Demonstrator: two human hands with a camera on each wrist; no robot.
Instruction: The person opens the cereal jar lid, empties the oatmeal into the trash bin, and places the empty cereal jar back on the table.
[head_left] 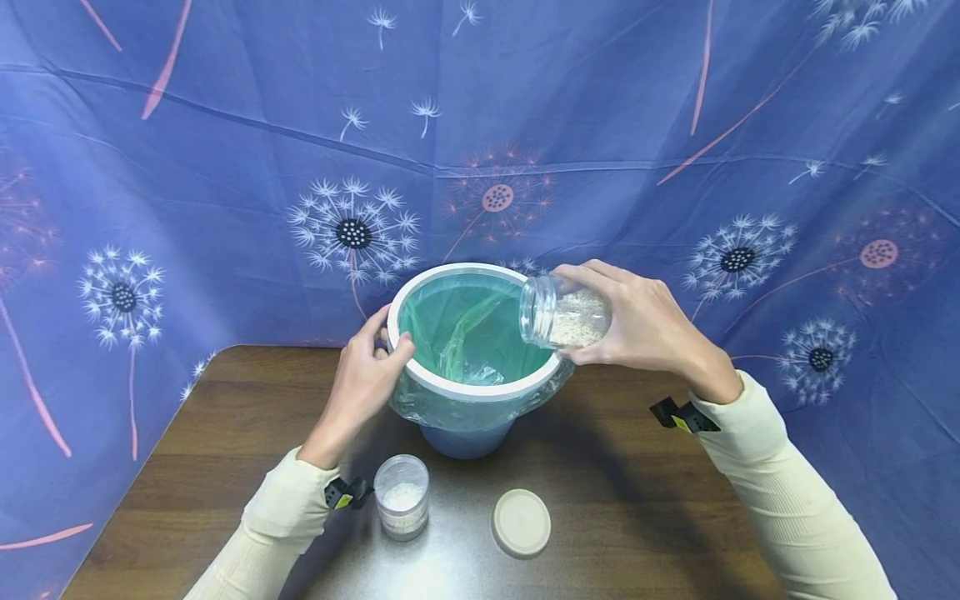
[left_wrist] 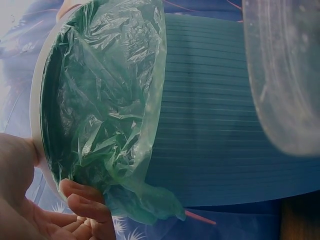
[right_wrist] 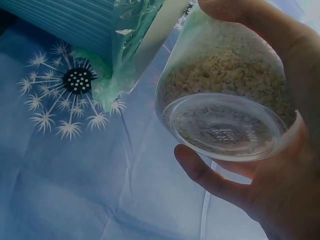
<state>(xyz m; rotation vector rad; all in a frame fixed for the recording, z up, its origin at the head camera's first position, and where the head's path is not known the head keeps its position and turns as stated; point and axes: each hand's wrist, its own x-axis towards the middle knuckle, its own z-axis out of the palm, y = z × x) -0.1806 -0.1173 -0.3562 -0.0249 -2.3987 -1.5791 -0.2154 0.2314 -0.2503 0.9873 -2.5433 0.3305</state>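
A blue waste bin (head_left: 467, 440) with a white rim stands on the table, lined with a thin green bag (head_left: 450, 333) folded over its edge. My left hand (head_left: 365, 375) grips the rim at the left, thumb on top and fingers outside. My right hand (head_left: 637, 321) holds a clear jar (head_left: 538, 312) tipped on its side, its uncovered mouth over the bin's right edge. Pale flakes that look like oats (right_wrist: 225, 75) lie inside the jar; none are seen falling. The right wrist view shows the jar's round base, with fingers and thumb around its wall.
A second clear jar (head_left: 402, 497) with white contents stands in front of the bin, near my left wrist. To its right a round beige lid (head_left: 521, 523) lies on the brown wooden table (head_left: 615, 467). A blue dandelion-print cloth (head_left: 600, 125) hangs directly behind the table.
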